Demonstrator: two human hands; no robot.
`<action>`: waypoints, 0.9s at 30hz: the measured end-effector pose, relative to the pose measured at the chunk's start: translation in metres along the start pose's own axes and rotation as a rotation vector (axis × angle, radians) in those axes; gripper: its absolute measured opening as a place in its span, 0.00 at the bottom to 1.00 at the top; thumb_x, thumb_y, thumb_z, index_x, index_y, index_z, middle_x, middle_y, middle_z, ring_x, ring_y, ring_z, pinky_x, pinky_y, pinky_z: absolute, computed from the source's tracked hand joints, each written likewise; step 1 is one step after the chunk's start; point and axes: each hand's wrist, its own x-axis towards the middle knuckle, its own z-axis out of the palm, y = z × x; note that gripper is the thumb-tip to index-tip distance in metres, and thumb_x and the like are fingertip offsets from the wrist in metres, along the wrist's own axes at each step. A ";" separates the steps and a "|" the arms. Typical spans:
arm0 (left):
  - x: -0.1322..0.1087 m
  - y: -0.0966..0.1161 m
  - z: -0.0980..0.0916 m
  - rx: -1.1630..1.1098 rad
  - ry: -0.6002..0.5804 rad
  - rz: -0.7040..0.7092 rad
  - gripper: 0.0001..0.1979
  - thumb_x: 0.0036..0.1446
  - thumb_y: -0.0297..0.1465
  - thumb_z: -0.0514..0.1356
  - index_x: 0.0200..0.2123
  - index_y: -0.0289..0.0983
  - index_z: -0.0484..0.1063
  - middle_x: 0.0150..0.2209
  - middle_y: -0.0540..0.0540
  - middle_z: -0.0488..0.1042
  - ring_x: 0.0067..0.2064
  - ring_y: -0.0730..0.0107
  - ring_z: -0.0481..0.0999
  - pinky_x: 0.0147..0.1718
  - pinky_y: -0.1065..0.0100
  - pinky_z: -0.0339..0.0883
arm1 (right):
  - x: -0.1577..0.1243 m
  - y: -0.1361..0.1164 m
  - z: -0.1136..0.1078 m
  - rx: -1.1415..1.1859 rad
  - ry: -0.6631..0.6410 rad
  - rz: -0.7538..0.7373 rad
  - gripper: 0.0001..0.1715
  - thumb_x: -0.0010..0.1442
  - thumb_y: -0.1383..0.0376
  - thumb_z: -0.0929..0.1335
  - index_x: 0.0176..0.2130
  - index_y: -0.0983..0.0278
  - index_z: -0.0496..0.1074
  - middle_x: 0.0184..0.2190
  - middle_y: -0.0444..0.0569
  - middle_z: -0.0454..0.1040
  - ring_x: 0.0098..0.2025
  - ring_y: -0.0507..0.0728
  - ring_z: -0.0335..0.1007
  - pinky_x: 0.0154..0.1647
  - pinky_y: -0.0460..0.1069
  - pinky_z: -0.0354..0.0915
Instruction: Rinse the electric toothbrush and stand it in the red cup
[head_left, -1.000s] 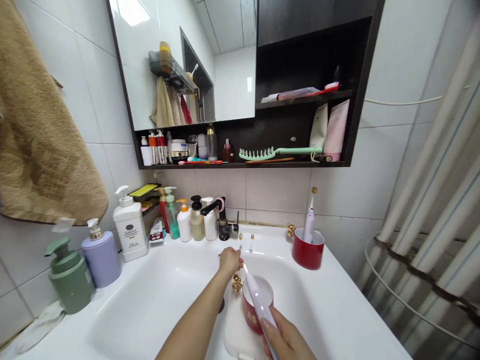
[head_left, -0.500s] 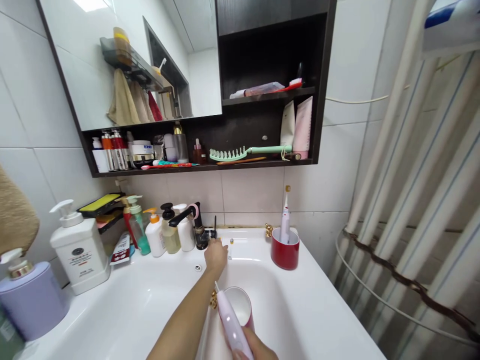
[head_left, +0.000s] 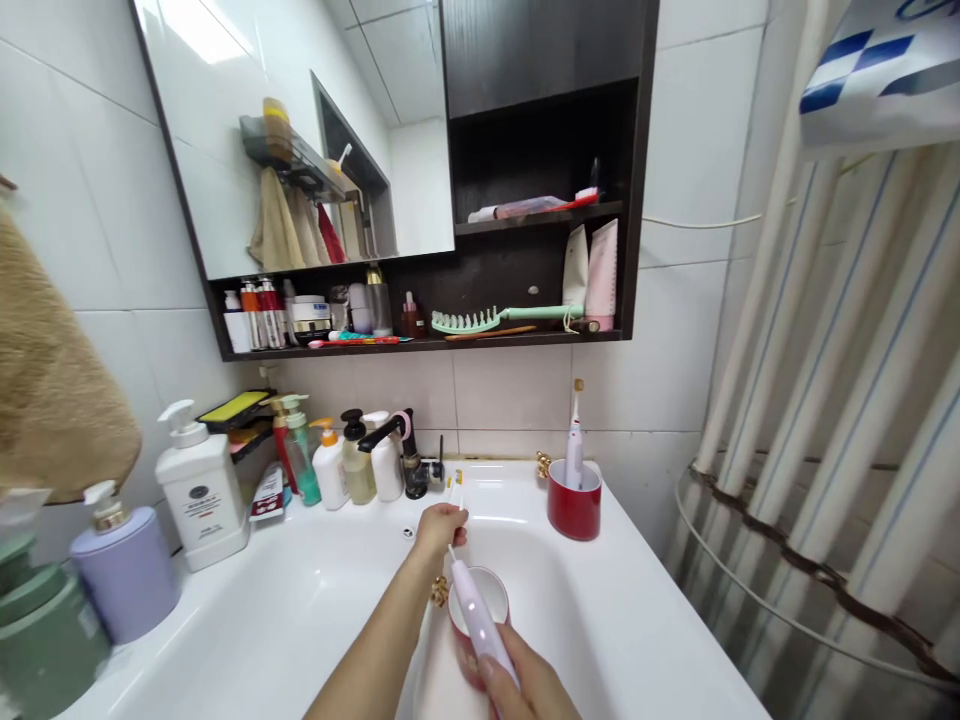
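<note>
My left hand reaches over the white basin, its fingers closed around two small brush heads whose yellow tips stick up above it. My right hand, at the bottom edge, grips a pink-white electric toothbrush handle that points up towards the left hand. Right under that handle is a red cup with a white inside and a gold handle; whether my right hand also holds it is hidden.
A second red cup with an electric toothbrush stands at the basin's back right. A black faucet and several pump bottles line the back left. A brown towel hangs left, a striped curtain right, a dark shelf above.
My left hand reached to the basin's back rim, where the two brush heads stood, and has drawn back with them in its fingers. The right hand kept the handle over the cup.
</note>
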 end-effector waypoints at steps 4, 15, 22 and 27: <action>-0.041 -0.005 -0.032 -0.255 -0.027 -0.065 0.06 0.44 0.28 0.54 0.19 0.34 0.59 0.18 0.51 0.64 0.17 0.83 0.62 0.20 0.77 0.58 | -0.004 -0.010 0.005 0.108 -0.062 0.120 0.25 0.47 0.52 0.55 0.37 0.68 0.59 0.14 0.39 0.56 0.13 0.45 0.50 0.13 0.42 0.50; -0.061 -0.025 -0.037 -0.795 -0.014 -0.195 0.11 0.39 0.30 0.59 0.19 0.34 0.57 0.12 0.55 0.59 0.15 0.80 0.62 0.16 0.77 0.59 | -0.008 -0.011 0.018 0.236 -0.209 0.219 0.24 0.46 0.50 0.56 0.34 0.67 0.55 0.11 0.34 0.55 0.08 0.43 0.47 0.08 0.41 0.44; -0.065 -0.019 -0.034 -0.857 -0.011 -0.171 0.09 0.41 0.28 0.57 0.19 0.34 0.57 0.13 0.54 0.59 0.15 0.81 0.63 0.16 0.77 0.60 | -0.005 -0.005 0.016 0.243 -0.234 0.221 0.26 0.44 0.46 0.55 0.30 0.66 0.54 0.12 0.36 0.57 0.08 0.43 0.51 0.09 0.41 0.44; -0.068 -0.017 -0.034 -0.859 -0.030 -0.136 0.08 0.42 0.27 0.56 0.19 0.33 0.57 0.14 0.52 0.61 0.17 0.80 0.65 0.18 0.77 0.61 | -0.005 -0.005 0.015 0.291 -0.252 0.231 0.25 0.44 0.46 0.55 0.28 0.65 0.55 0.12 0.36 0.56 0.09 0.43 0.51 0.09 0.41 0.44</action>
